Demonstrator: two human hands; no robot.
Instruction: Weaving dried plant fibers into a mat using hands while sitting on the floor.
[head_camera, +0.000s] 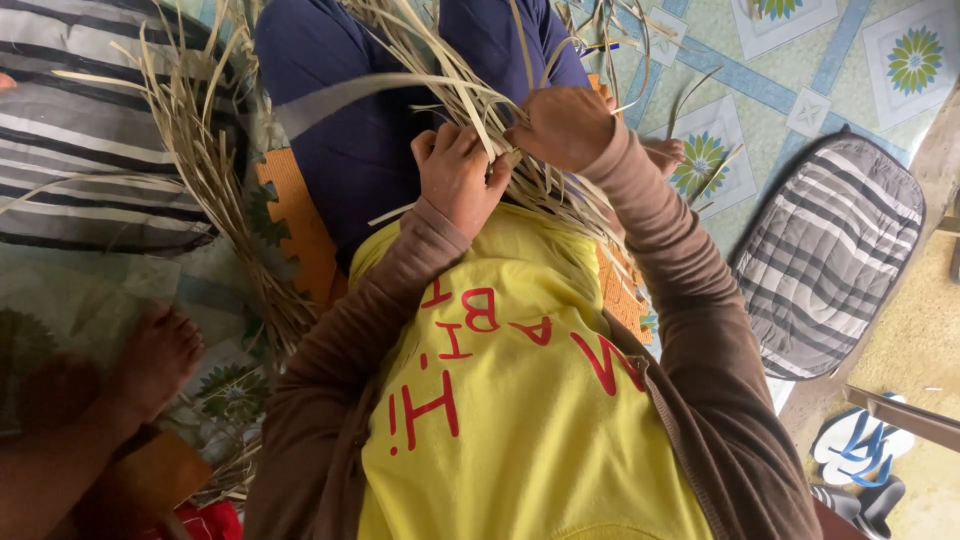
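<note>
Yellow cloth of the person's shirt (520, 400) filled the lower middle of the view, with brown sleeves (690, 300) on both sides. Behind the hands lay a patterned floor covering (770, 70) with green flower tiles, and a grey striped cushion (825, 260) rested on it at the right. At the left, a long bundle of dry straw (215, 190) spread out next to an orange foam mat (300, 230). Another person's foot (160, 350) rested near this bundle. The left hand (458, 175) was closed, and it gripped several dry palm strips (470, 95) just above the lap. The right hand (565, 125) was also closed around the same strips, touching the left hand. Blue sandals (860, 445) stood at the lower right corner.
</note>
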